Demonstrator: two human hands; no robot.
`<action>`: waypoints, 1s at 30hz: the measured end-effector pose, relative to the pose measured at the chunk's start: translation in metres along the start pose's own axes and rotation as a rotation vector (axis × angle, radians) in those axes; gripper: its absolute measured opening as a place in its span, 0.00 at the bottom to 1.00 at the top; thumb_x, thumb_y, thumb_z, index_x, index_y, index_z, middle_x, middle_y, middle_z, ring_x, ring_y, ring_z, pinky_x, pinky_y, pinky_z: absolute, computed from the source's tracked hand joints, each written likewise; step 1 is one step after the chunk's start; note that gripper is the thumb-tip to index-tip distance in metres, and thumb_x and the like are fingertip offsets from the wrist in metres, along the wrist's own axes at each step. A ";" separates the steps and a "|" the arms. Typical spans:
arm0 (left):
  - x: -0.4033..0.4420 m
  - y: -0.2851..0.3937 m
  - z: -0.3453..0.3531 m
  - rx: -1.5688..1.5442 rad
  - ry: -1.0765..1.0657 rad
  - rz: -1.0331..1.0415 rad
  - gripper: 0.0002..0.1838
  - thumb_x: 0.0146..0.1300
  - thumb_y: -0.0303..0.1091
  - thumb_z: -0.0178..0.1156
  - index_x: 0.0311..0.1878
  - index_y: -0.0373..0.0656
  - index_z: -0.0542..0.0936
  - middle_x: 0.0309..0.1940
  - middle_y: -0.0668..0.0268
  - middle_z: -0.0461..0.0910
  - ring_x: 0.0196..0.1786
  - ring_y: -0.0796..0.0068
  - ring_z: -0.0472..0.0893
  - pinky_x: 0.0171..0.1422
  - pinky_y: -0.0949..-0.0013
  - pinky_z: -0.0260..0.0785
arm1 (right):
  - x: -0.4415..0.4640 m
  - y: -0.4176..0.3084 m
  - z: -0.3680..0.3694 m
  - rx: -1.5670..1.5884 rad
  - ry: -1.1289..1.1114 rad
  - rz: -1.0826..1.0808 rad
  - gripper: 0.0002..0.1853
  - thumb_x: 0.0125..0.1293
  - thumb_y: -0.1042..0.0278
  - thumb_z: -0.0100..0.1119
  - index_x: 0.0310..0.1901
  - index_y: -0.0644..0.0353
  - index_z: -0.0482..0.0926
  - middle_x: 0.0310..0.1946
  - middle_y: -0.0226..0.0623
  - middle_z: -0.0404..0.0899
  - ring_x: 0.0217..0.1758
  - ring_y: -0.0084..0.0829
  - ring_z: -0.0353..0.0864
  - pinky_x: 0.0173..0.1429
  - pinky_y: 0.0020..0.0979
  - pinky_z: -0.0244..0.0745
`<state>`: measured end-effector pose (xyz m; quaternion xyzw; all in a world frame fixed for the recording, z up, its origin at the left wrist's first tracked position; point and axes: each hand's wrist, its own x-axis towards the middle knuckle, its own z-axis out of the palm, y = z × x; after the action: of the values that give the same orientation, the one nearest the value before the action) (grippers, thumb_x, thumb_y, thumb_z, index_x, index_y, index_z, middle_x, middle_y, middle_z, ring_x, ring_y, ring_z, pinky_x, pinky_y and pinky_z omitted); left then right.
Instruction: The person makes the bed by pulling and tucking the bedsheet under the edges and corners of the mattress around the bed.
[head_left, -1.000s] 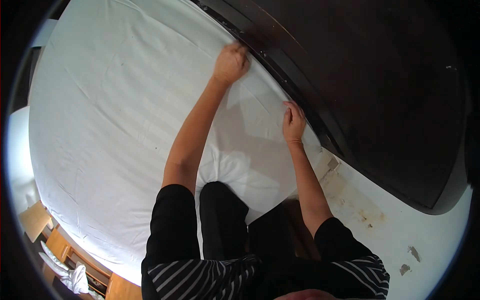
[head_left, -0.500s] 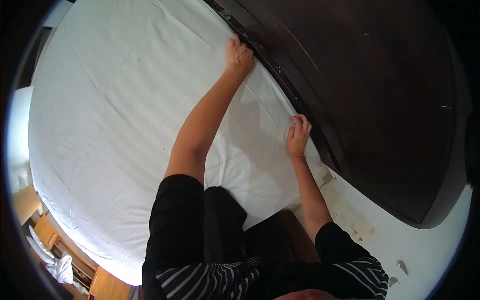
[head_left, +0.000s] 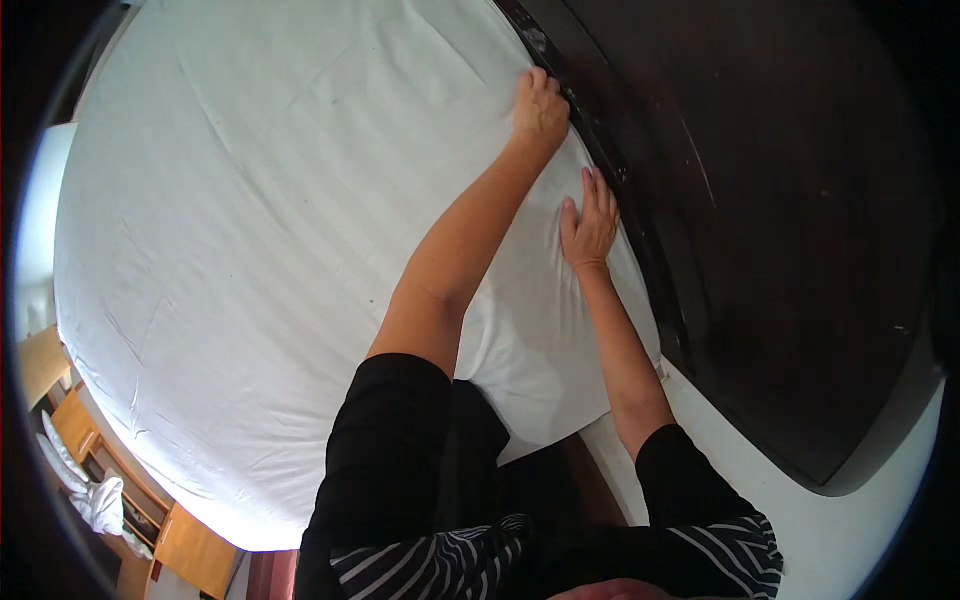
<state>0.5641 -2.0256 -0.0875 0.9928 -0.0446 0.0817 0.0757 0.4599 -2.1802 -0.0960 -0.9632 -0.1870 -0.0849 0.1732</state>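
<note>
A white sheet (head_left: 300, 230) covers the mattress, with faint creases running across it. Along the edge by the dark headboard (head_left: 780, 250), my left hand (head_left: 542, 110) has its fingers bent and closed on the sheet; the fingertips are partly hidden at the gap. Nearer to me, my right hand (head_left: 592, 222) lies on the sheet close to the same edge. Its fingers are stretched out and the thumb stands apart. Small ripples show in the cloth below the right hand.
A pale wall (head_left: 760, 450) with the headboard's corner against it is at the lower right. Wooden furniture (head_left: 195, 550) with a crumpled white cloth (head_left: 100, 503) stands beyond the bed at the lower left. My knee presses on the mattress edge.
The view has shifted, and the bed and headboard sit further right. My right hand has slid up along the edge towards my left hand, its bent fingers now straightened.
</note>
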 end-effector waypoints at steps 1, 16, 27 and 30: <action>0.002 -0.006 -0.005 -0.067 -0.099 0.048 0.10 0.52 0.34 0.51 0.33 0.44 0.81 0.43 0.65 0.76 0.46 0.59 0.69 0.52 0.61 0.62 | -0.002 0.002 0.001 0.018 -0.004 0.001 0.27 0.58 0.58 0.47 0.58 0.63 0.64 0.60 0.45 0.62 0.60 0.46 0.61 0.63 0.43 0.52; -0.051 -0.306 -0.028 0.061 0.371 -0.477 0.23 0.61 0.50 0.45 0.60 0.58 0.67 0.64 0.65 0.60 0.67 0.54 0.55 0.68 0.51 0.42 | -0.002 0.004 0.024 -0.078 -0.018 0.029 0.30 0.63 0.51 0.33 0.62 0.61 0.57 0.64 0.44 0.56 0.62 0.46 0.56 0.63 0.45 0.46; -0.055 -0.303 -0.014 -0.041 0.397 -0.534 0.24 0.60 0.43 0.45 0.61 0.56 0.65 0.65 0.66 0.57 0.68 0.55 0.52 0.67 0.50 0.40 | 0.001 -0.004 0.018 -0.177 -0.119 0.074 0.28 0.64 0.55 0.33 0.62 0.63 0.57 0.63 0.45 0.55 0.63 0.47 0.55 0.63 0.47 0.47; -0.053 -0.304 -0.007 -0.085 0.368 -0.543 0.25 0.59 0.42 0.45 0.61 0.55 0.65 0.66 0.65 0.55 0.68 0.54 0.50 0.67 0.50 0.38 | 0.009 -0.008 0.010 -0.201 -0.170 0.047 0.29 0.63 0.54 0.35 0.62 0.64 0.57 0.63 0.46 0.55 0.63 0.48 0.55 0.63 0.47 0.47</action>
<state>0.5417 -1.7211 -0.1331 0.9330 0.2327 0.2345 0.1430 0.4662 -2.1662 -0.1003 -0.9836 -0.1689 -0.0171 0.0611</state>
